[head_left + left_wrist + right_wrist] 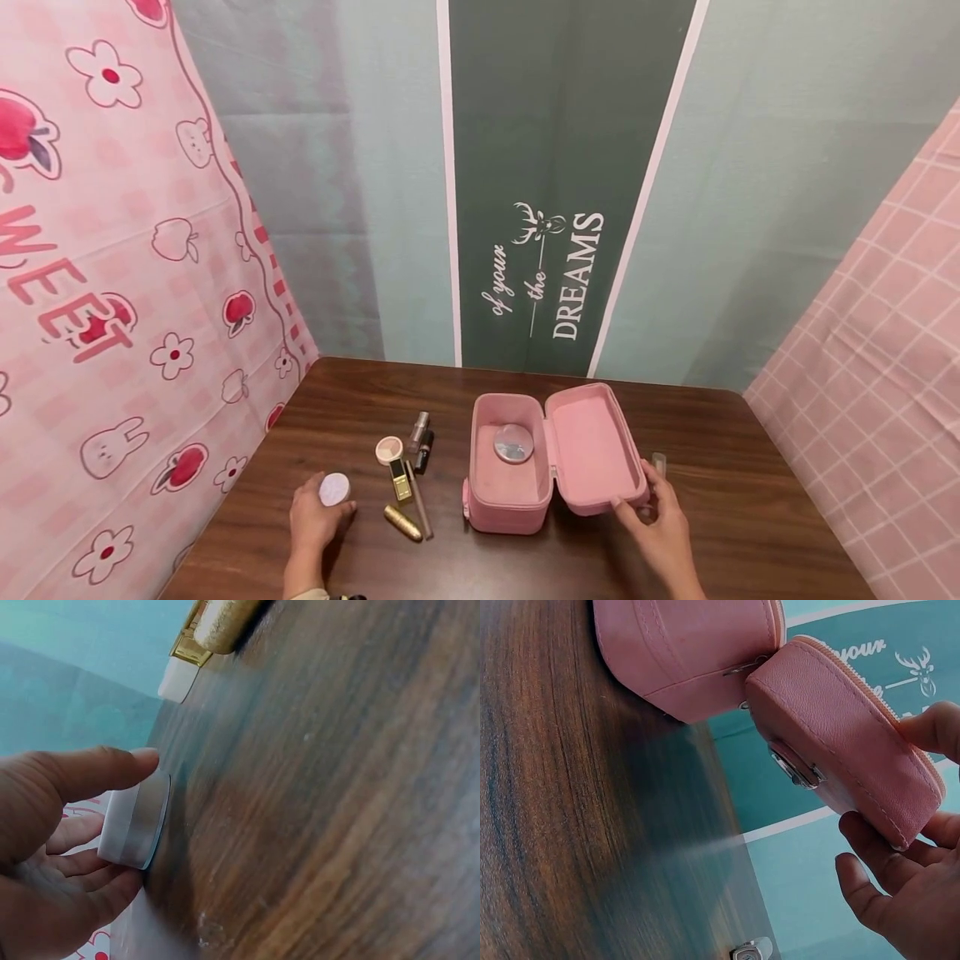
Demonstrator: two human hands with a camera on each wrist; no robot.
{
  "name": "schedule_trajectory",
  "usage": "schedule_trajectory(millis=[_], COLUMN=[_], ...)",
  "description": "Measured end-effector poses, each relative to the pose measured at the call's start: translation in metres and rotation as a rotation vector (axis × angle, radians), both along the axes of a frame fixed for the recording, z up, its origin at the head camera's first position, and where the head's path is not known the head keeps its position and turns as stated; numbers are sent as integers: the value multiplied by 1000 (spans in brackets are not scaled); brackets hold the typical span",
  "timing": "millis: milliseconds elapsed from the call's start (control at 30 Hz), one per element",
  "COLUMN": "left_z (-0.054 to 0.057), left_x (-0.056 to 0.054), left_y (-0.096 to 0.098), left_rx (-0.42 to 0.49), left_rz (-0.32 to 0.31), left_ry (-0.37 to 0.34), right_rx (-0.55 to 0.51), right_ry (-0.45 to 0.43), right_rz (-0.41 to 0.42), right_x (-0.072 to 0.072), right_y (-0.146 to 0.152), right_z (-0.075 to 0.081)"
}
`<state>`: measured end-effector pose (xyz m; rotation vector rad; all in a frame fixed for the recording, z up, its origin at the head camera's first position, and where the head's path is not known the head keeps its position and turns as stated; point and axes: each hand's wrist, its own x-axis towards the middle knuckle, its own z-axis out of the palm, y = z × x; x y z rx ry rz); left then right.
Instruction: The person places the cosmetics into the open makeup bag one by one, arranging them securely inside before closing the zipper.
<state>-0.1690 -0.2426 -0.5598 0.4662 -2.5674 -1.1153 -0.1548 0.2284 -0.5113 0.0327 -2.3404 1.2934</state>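
My left hand grips a small round white jar at the table's left side, thumb on one side and fingers on the other. In the left wrist view the jar's edge is at or just above the wood. My right hand holds the open lid of a pink zip case by its outer edge, thumb on the rim and fingers behind. Inside the case lies a round silvery compact. The right wrist view shows the lid's outside, with a metal fitting on it.
Between my left hand and the case lie a round palette, a gold-and-black bottle, a gold tube, a thin pencil, a dark lipstick and a clear tube. A small clear item stands behind the lid.
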Motion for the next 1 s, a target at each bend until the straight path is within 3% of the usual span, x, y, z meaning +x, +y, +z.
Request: schedule_trajectory(millis=[233,500,733,1000], left_z=[0,-1,9,15], left_x=[-4,-5,-5,-8], left_y=[-1,-5,0,12], left_rx=[-43,-14,3,-10], left_rz=[-4,17,19,11], left_ry=[13,-4,-21,69], right_rx=[-12,2,12,11], right_ry=[-3,-18,-24,15], right_rz=[-19,-23,-16,-32], right_x=[2,0,-2,-1], right_y=[1,0,-1,0], right_z=[-2,-2,-3,-6])
